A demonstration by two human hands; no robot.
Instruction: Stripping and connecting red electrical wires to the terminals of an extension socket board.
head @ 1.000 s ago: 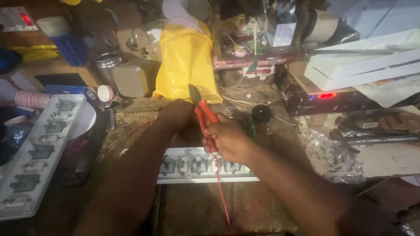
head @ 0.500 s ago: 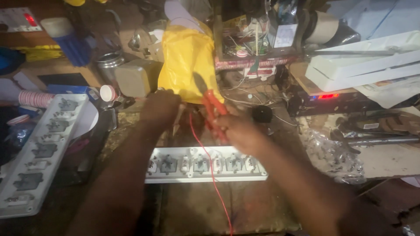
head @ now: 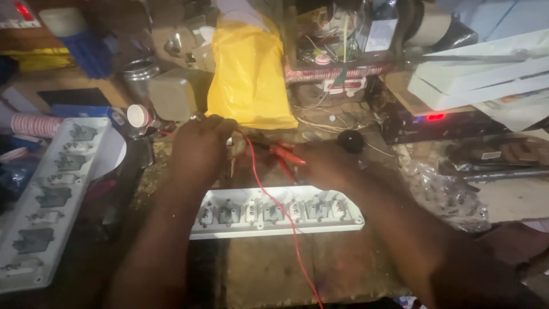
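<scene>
Two hands busy over an open power strip on a crowded bench.

Nearest, white open power strip [head: 277, 213] lying flat, red wire [head: 274, 197] running across it. Behind it, left hand [head: 200, 150] closed, pinching the wire's top end; right hand [head: 326, 163] closed around red-handled pliers [head: 286, 155]. Farther back, yellow bag [head: 249, 77]. Another strip [head: 48, 194] at left. Little free room.

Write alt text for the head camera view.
Two hands work over an opened white plastic power strip: the left hand pinches a thin red wire, the right hand grips red-handled pliers. A yellow plastic bag lies behind.
</scene>
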